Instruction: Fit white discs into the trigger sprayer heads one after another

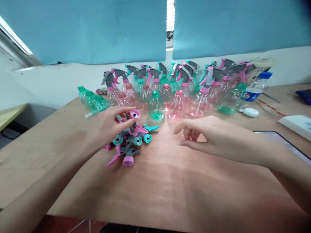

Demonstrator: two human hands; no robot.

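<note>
My left hand [110, 124] reaches into a small heap of spray-trigger heads [131, 142] in pink, teal and grey, its fingers pinched on a pink-collared trigger head [134, 114] at the heap's top. My right hand [206, 132] hovers just over the wooden table [157, 187] to the right of the heap, fingers loosely curled downward and holding nothing. Just beyond both hands stand open-necked bottles, a teal bottle [155, 106] and a pink bottle [177, 106].
Behind them several capped spray bottles [184, 81] stand in rows. Teal bottles [93, 101] lie on their sides at the left. A blue-capped bottle [259, 85], a white oval object [251, 112], a white box [297, 124] and a dark tablet [286, 144] sit at the right.
</note>
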